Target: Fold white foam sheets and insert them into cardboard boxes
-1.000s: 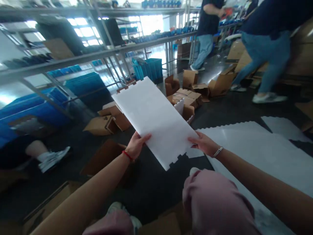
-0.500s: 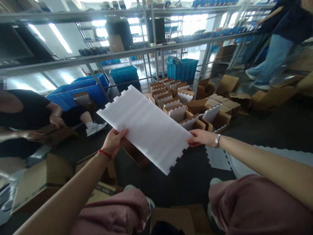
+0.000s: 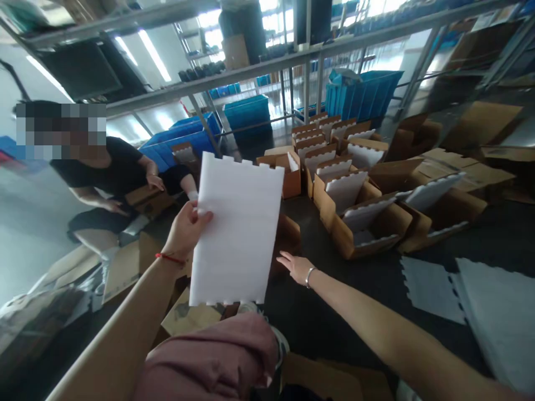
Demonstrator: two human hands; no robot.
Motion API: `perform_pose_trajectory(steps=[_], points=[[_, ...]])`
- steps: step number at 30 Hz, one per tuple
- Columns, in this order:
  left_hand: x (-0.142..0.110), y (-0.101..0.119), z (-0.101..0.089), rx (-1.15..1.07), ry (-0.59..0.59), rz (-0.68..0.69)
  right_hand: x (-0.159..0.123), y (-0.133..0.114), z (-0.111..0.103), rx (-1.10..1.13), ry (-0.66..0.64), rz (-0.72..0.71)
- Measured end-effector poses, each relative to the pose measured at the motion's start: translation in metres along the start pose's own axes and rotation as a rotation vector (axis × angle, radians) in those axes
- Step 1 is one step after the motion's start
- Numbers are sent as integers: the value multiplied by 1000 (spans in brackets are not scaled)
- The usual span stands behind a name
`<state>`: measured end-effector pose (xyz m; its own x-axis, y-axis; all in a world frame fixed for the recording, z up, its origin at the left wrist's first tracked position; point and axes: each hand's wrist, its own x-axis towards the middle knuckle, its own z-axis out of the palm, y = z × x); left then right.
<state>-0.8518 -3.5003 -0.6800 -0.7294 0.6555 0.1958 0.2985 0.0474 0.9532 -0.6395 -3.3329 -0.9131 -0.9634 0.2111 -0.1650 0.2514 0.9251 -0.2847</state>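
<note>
A white foam sheet with notched short edges is held nearly upright in front of me. My left hand grips its left edge, thumb on the face toward me. To the right of the sheet, my right hand is apart from it, fingers stretched out and holding nothing. Behind the sheet, partly hidden by it, is an open cardboard box on the floor.
Rows of open cardboard boxes with foam sheets stand ahead right. More foam sheets lie at right. A seated person handles cardboard at left. Blue bins stand by the metal shelving.
My right hand has let go of the foam sheet and moved down and left. The sheet has turned more upright in my left hand. My view has swung left.
</note>
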Motion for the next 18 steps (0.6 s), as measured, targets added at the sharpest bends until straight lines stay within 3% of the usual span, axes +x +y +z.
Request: perform_pose_trajectory(steps=[4, 7, 10, 14, 16, 18], points=[[6, -18, -10, 66, -107, -43, 48, -13, 38, 3, -54, 97], [11, -28, -16, 84, -224, -99, 48, -1, 45, 12, -47, 102], [13, -34, -18, 77, -340, -137, 16, 27, 44, 15, -76, 75], [15, -33, -5, 33, -532, -152, -54, 72, 32, 92, -124, -78], [18, -26, 14, 44, -649, -128, -87, 87, 10, 281, 58, -22], [22, -15, 40, 93, -765, -54, -112, 92, -26, 580, 376, 146]])
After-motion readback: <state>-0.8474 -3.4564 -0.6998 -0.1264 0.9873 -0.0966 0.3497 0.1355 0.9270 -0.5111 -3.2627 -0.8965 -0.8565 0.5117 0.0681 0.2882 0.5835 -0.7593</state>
